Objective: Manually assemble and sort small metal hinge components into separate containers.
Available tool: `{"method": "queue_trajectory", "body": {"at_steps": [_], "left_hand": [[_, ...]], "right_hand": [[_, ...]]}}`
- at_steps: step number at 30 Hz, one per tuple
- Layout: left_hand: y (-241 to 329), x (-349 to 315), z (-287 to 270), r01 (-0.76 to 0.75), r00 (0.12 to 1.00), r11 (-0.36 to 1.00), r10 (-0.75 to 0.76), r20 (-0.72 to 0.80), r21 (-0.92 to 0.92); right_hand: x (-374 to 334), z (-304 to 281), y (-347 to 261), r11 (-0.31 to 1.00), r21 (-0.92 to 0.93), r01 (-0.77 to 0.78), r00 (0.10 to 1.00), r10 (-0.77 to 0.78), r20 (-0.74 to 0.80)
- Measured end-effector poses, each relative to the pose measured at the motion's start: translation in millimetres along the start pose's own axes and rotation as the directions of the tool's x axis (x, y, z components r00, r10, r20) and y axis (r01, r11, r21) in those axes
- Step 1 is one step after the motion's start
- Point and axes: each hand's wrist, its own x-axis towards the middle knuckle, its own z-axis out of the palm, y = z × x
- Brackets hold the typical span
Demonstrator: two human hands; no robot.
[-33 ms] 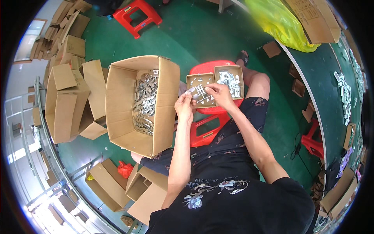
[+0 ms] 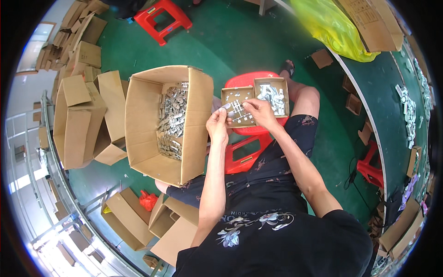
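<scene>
Nearest is the person's black shirt [image 2: 286, 244], with a pale flower print, and below it dark patterned shorts [image 2: 258, 173]. Both bare forearms reach out over the lap. The left hand [image 2: 217, 123] pinches a small greyish part [image 2: 226, 106] between thumb and fingertips, holding it beside the left edge of a shallow cardboard tray [image 2: 238, 88]. The right hand [image 2: 260, 113] is narrow, its thumb and forefinger drawn together over the same tray; whether a tiny piece sits between them I cannot tell.

In that tray lie small silvery pieces [image 2: 237, 106], some scattered singly. A second tray [image 2: 270, 80] stands just beside it on the right, heaped with larger pale metal parts [image 2: 277, 96]. Both trays rest on a red plastic stool [image 2: 240, 81] between the person's legs. To the left of the stool stands a large open carton [image 2: 143, 115], with many loose metal parts [image 2: 173, 111] inside.

Beyond these, on the left, open brown boxes [image 2: 78, 120] crowd the green floor [image 2: 217, 46]. On the right, a green desk [image 2: 390, 106] carries a row of silvery parts [image 2: 407, 111], with a yellow-green plastic bag [image 2: 332, 27] near its far end. Farthest off, another red stool [image 2: 162, 21] stands on the floor.
</scene>
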Motion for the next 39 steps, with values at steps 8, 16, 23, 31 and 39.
{"method": "queue_trajectory", "body": {"at_steps": [8, 16, 23, 31, 39], "left_hand": [[3, -3, 4, -0.089, 0.996, 0.983, 0.088, 0.014, 0.162], [3, -7, 14, 0.17, 0.971, 0.963, -0.127, 0.204, -0.209], [-16, 4, 36, 0.313, 0.923, 0.907, -0.22, 0.315, -0.281], [-24, -2, 131, -0.085, 0.99, 0.933, 0.04, 0.132, 0.35], [-65, 2, 153, 0.265, 0.959, 0.956, -0.247, 0.14, -0.127]], "right_hand": [[-2, -1, -8, 0.989, 0.084, -0.12, 0.985, 0.109, 0.131], [-5, -11, -24, 0.849, 0.426, -0.312, 0.944, 0.226, 0.24], [-14, -31, -29, 0.718, 0.607, -0.342, 0.94, 0.247, 0.237], [-32, -100, -27, 0.968, 0.194, -0.159, 0.964, 0.195, -0.181], [-32, -120, 7, 0.68, 0.712, -0.173, 0.947, 0.313, -0.069]]}}
